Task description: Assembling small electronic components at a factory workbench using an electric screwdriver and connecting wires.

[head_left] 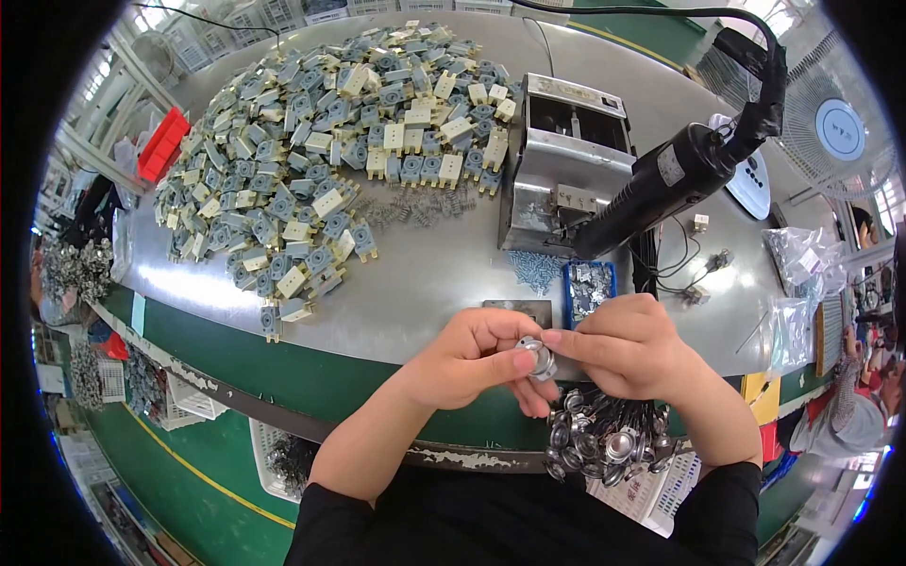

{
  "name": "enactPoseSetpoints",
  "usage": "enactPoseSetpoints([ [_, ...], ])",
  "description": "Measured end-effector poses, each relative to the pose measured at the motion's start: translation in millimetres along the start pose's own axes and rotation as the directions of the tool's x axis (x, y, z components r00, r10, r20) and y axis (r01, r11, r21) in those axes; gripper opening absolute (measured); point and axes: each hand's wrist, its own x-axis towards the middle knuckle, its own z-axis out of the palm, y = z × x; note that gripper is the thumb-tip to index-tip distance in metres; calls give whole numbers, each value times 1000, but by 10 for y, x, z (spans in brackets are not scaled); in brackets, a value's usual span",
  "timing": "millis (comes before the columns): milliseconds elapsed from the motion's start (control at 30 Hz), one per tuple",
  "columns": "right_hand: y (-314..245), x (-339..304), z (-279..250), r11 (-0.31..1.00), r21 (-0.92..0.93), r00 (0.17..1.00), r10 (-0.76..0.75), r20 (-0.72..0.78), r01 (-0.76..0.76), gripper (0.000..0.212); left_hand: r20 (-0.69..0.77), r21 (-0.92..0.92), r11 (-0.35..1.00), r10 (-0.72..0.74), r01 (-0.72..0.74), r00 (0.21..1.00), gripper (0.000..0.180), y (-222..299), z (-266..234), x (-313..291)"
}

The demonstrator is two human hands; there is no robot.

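My left hand (472, 363) is closed round a small silvery round metal part (538, 358), held between thumb and fingers above the near edge of the bench. From the other side, my right hand (632, 349) meets it with curled fingers, its thumb tip at the part's upper rim. Whatever may lie inside the right hand's pinch is hidden. Just below the right hand hangs a bunch of similar round metal parts (620, 445) with dark wires. A blue tray (569, 300) of small flat metal pieces sits behind the hands, beside a flat metal plate (538, 307).
A large heap of grey and cream switch-like blocks (321, 141) covers the far left of the bench. Loose springs (415, 206) lie before it. A metal machine (566, 160) and a black cylindrical tool (661, 189) stand behind small screws (535, 269). A fan (835, 127) is at right.
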Motion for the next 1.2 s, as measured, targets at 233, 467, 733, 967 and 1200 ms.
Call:
enactPoseSetpoints([
  [233,-228,41,50,896,283,940,333,78,-342,41,-220,538,834,279,-123,935,25,-138,144,50],
  [467,-215,35,78,824,305,876,474,89,-477,43,-221,817,556,550,-155,805,25,-181,162,121],
  [733,-256,76,42,632,451,740,665,104,-631,30,-333,379,912,290,-154,897,22,-153,64,147],
  [967,-207,102,-73,534,492,704,658,269,-688,28,-133,258,963,122,-84,984,25,-99,-33,47],
  [1200,-237,21,-11,603,455,737,643,209,-655,28,-221,417,899,241,-132,945,23,-175,72,119],
])
